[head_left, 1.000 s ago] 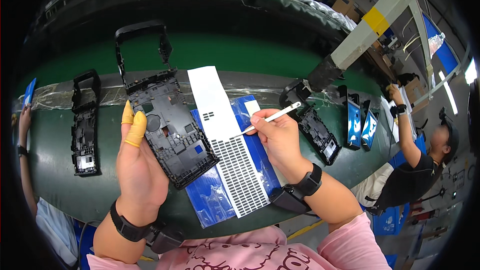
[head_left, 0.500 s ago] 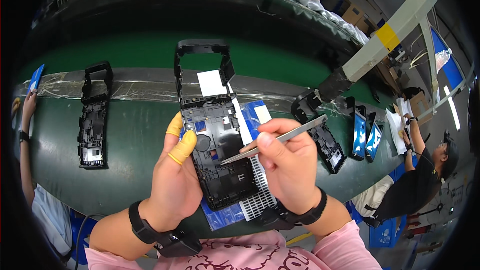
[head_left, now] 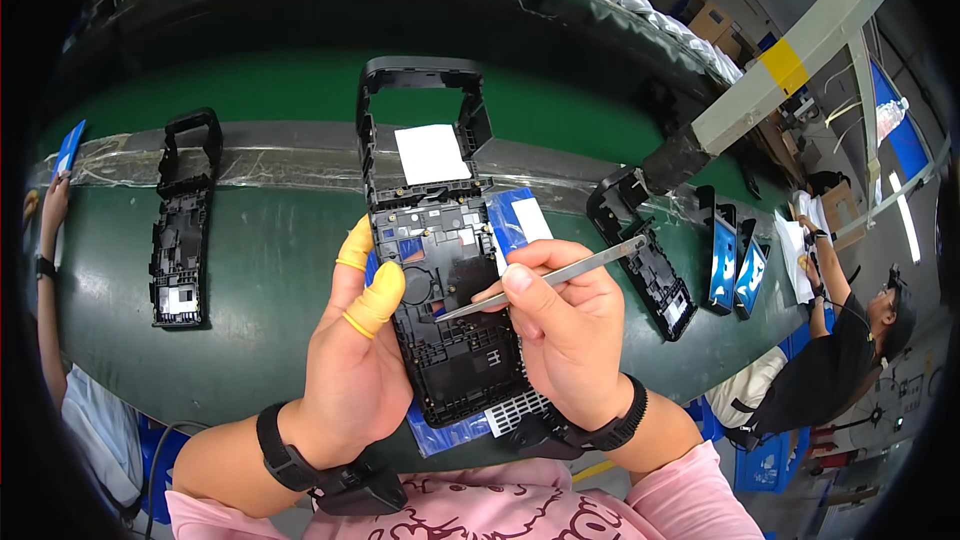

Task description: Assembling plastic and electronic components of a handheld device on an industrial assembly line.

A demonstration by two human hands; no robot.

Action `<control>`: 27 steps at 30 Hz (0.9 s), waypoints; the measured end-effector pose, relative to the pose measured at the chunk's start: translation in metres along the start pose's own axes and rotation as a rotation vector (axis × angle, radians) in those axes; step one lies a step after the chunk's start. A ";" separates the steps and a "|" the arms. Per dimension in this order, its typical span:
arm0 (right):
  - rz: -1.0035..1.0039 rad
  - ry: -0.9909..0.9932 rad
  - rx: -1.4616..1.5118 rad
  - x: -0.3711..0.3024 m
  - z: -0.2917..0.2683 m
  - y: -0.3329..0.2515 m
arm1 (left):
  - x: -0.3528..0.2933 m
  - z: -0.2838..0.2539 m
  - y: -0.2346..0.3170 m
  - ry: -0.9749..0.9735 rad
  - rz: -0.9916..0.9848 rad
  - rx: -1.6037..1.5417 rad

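Observation:
My left hand (head_left: 355, 365), with yellow finger cots on two fingers, grips the left side of a black plastic device housing (head_left: 465, 365). The housing is tilted, with its open rectangular frame at the far end and its ribbed inside facing me. Between thumb and fingers, my right hand (head_left: 575, 335) pinches metal tweezers (head_left: 585, 265). Their tips lie over the middle of the housing; whether they touch it I cannot tell. Partly hidden beneath are a blue plastic packet (head_left: 440, 437) and a white perforated sheet (head_left: 515, 412). A white paper piece (head_left: 432, 155) shows through the frame.
Similar black housings lie at left (head_left: 182, 250) and right (head_left: 655, 275) on the green table (head_left: 270, 340). Farther right stand blue-faced black parts (head_left: 722, 265). A grey metal arm (head_left: 770, 85) slants in at upper right. A co-worker (head_left: 820, 370) sits at right; another person's hand (head_left: 55, 200) shows at left.
The housing has risen slightly away from me and tipped so more of its inside shows. The tweezers have shifted a little left and up over it, still in my right hand.

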State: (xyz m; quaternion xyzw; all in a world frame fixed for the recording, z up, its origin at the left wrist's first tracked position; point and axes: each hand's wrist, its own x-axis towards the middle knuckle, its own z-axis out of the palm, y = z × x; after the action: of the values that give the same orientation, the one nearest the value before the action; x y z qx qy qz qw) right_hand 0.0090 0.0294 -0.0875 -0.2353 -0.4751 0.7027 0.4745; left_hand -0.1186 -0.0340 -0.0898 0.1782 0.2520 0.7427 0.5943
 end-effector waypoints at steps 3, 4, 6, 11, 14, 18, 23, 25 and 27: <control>0.007 -0.005 -0.012 0.000 -0.001 0.001 | 0.000 0.000 0.000 -0.006 0.005 0.005; 0.008 -0.005 -0.012 0.000 -0.001 0.001 | -0.001 0.001 0.000 -0.013 0.014 0.029; 0.013 -0.012 -0.015 0.000 -0.001 0.000 | -0.001 0.001 -0.001 -0.012 0.013 0.028; 0.024 0.004 -0.017 0.001 -0.001 0.000 | -0.001 0.002 0.000 -0.017 0.011 0.000; 0.030 0.008 -0.005 0.002 -0.001 0.001 | -0.001 0.001 -0.001 -0.011 0.009 -0.003; 0.047 0.000 -0.006 0.002 -0.005 0.000 | -0.001 0.002 -0.001 -0.008 0.010 -0.002; 0.026 0.010 0.004 0.003 -0.001 0.000 | 0.000 0.002 -0.001 0.012 0.018 0.019; 0.028 0.012 -0.001 0.003 -0.001 0.000 | -0.001 0.003 -0.001 0.024 0.019 0.025; 0.029 0.013 -0.014 0.004 -0.002 0.001 | -0.001 0.003 -0.001 0.026 0.017 0.024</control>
State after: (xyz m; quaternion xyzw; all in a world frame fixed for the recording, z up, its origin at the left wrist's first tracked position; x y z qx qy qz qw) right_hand 0.0085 0.0332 -0.0883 -0.2500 -0.4737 0.7045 0.4656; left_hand -0.1155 -0.0339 -0.0878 0.1779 0.2673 0.7467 0.5825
